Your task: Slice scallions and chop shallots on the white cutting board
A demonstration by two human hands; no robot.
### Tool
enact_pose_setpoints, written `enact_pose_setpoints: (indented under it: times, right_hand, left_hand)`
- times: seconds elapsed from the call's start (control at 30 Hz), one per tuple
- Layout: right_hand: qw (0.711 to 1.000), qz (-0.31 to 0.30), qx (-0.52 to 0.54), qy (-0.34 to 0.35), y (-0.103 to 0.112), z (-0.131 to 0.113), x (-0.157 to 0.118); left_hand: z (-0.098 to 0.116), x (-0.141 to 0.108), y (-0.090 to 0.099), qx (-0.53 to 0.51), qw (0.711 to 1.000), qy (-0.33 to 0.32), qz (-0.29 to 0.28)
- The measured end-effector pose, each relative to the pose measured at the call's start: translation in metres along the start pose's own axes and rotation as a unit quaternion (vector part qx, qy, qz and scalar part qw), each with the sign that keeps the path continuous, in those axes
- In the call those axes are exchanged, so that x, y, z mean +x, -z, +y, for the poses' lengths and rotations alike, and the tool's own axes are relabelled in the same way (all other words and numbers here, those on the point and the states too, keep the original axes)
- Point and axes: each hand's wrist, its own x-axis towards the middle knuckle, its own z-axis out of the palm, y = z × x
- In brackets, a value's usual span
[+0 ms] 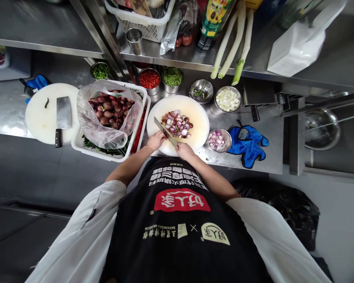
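Observation:
On the round white cutting board (199,112) lies a pile of cut purple shallots (179,124). My right hand (185,151) is closed round the handle end of a cleaver (166,132), whose blade slants up and left over the board beside the pile. My left hand (156,140) is at the board's left front edge, close to the blade, with its fingers closed; whatever they hold is too small to make out. A metal bowl of shallot pieces (220,140) stands right of the board.
Left is a white basket (104,154) with a bag of shallots (112,110); beyond it, a second board (38,114) with a cleaver (64,113). Bowls of red chillies (149,79) and chopped white vegetable (228,99) stand behind. Blue gloves (247,143) lie right, below a shelf edge (194,62).

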Motion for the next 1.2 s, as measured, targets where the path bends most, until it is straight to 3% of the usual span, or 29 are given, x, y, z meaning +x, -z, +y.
enact_pose_setpoints:
  times: [0.13,0.3,0.43,0.67,0.87,1.07,1.2]
  right_hand:
    - [1.0,0.006,0.008,0.004,-0.005,0.001,0.01]
    - [1.0,0.007,0.01,-0.013,-0.005,0.035,-0.008]
    - [0.999,0.018,0.009,-0.032,-0.003,0.052,-0.017]
    - [0.999,0.014,0.031,-0.032,-0.001,0.049,-0.021]
    - [0.999,0.04,-0.018,-0.016,0.003,0.036,-0.033]
    - [1.0,0.021,0.001,0.006,0.007,0.03,-0.037]
    - [1.0,0.01,-0.001,0.012,0.007,0.03,-0.026]
  left_hand:
    - [0.007,0.002,0.004,0.0,0.998,0.064,0.009]
    - [0.004,0.01,0.011,-0.032,0.99,0.136,-0.012]
    - [-0.001,0.017,0.017,-0.037,0.992,0.101,-0.059]
    - [0.002,0.015,0.004,-0.083,0.994,0.044,0.047]
    - [-0.007,0.006,-0.01,-0.063,0.998,0.0,0.03]
    - [-0.011,0.007,-0.01,-0.051,0.998,-0.017,0.015]
    - [-0.011,0.006,-0.009,-0.045,0.999,-0.029,0.009]
